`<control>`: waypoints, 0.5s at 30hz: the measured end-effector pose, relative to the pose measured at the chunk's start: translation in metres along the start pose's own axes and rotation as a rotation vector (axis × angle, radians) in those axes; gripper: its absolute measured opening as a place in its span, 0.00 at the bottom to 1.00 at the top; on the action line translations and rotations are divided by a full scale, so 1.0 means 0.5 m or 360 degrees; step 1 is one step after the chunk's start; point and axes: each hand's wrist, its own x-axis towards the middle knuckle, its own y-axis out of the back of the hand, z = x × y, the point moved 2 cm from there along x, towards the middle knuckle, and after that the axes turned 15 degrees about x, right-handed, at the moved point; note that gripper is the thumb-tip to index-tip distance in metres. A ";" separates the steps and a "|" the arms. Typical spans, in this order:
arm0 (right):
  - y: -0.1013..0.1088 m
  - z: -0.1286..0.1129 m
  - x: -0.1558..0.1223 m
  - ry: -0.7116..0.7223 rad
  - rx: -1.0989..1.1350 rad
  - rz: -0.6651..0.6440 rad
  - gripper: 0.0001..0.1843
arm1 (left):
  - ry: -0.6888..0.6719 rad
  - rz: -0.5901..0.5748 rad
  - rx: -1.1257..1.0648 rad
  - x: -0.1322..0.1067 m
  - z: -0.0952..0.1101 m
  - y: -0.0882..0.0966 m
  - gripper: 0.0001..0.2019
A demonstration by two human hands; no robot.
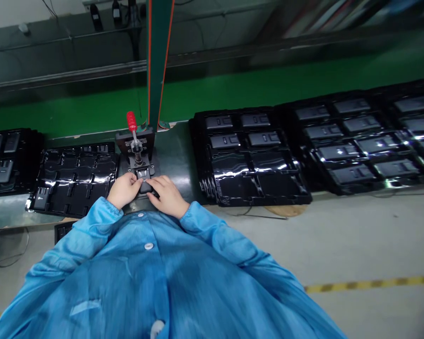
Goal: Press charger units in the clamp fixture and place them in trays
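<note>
A small dark grey plastic housing [144, 187] lies at the base of a toggle clamp fixture [138, 149] with a red handle [131, 121] that stands up. The fingers of my left hand [125, 189] are closed on the housing's left side. My right hand [167, 194] grips it from the right, with its fingertips on the top face and the thumb at the near edge. Both hands partly cover the housing, so its lower details are hidden.
Left of the fixture lies a black tray [79, 176] with a few similar housings. Stacked black trays [233, 183] holding dark plastic parts stand to the right, and more trays [360, 141] lie beyond them. A green post [159, 61] rises behind the clamp.
</note>
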 end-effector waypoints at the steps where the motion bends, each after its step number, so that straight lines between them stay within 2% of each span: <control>1: 0.001 0.000 0.001 0.0000 0.0005 -0.0009 0.24 | -0.0001 -0.0006 0.0016 0.001 -0.001 -0.001 0.13; 9: 0.001 0.007 0.000 -0.0015 -0.0027 -0.0063 0.22 | -0.0008 -0.0106 0.0069 0.001 -0.017 -0.003 0.17; 15: -0.002 0.010 0.007 -0.0075 -0.0033 -0.0083 0.23 | -0.0004 -0.0088 0.0166 0.007 -0.017 0.001 0.20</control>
